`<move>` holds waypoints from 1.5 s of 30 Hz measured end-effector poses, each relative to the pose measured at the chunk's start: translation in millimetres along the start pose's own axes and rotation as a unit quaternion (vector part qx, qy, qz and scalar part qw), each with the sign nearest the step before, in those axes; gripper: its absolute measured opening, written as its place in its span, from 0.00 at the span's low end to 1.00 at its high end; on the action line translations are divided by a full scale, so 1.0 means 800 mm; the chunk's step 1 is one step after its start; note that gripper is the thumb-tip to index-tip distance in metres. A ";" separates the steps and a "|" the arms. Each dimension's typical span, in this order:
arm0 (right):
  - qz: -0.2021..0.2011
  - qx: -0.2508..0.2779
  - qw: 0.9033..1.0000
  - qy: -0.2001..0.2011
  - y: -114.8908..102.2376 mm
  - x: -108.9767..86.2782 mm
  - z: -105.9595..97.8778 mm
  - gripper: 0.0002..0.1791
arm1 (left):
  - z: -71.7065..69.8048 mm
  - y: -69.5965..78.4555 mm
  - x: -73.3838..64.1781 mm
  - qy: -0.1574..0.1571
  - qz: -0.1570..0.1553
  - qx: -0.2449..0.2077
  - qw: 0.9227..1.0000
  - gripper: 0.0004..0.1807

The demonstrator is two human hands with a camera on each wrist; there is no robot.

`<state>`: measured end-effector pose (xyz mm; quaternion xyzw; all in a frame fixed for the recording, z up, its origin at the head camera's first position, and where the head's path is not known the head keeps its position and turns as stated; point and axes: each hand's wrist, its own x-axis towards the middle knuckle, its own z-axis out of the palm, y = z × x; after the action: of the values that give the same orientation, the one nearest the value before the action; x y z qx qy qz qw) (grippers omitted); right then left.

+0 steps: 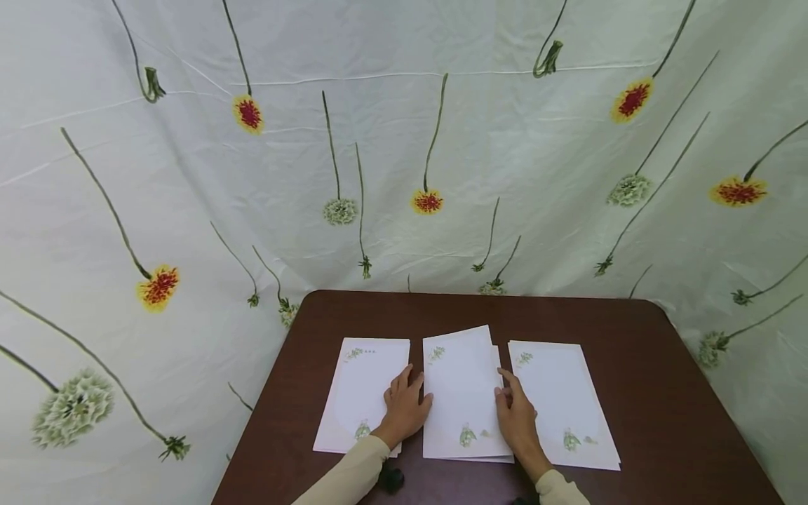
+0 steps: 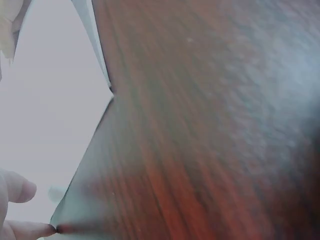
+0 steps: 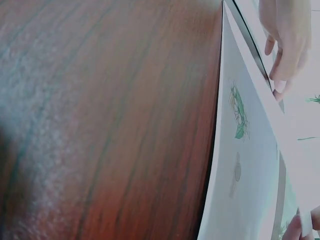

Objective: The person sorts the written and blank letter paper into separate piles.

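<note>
Three sets of white paper sheets with green plant prints lie side by side. My left hand (image 1: 402,410) reaches over the left sheets (image 1: 334,407), its relaxed fingertips at the left edge of the middle sheets (image 1: 457,400). In the left wrist view its fingers (image 2: 20,188) are at the paper's edge. My right hand (image 1: 519,421) pinches the right edge of the middle top sheet, which is skewed against the one beneath. In the right wrist view this sheet (image 3: 295,160) runs up between the fingers (image 3: 292,230). Beside that hand lie the right sheets (image 1: 564,400).
The sheets rest on a dark brown wooden table (image 1: 656,393) with rounded far corners. Behind it hangs a pale flower-patterned cloth (image 1: 391,140). A small dark round object (image 1: 391,480) shows under the left wrist.
</note>
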<state>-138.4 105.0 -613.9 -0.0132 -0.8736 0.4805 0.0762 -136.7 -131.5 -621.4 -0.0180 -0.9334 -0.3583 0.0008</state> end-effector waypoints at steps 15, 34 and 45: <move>0.011 -0.033 0.999 0.016 0.007 0.013 -0.040 0.23 | 0.013 0.047 0.018 0.031 0.083 -0.011 0.996 0.25; 0.048 -0.087 0.992 0.082 0.049 0.029 -0.123 0.22 | 0.063 0.141 0.034 -0.066 0.072 -0.121 0.988 0.31; 0.066 -0.086 0.991 0.083 0.079 0.026 -0.160 0.24 | 0.084 0.163 0.036 -0.128 0.062 -0.120 0.982 0.35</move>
<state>-143.8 247.9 -596.9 -0.1173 -0.8995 0.4048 0.1154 -160.6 11.2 -583.7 -0.1221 -0.8730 -0.4618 -0.0985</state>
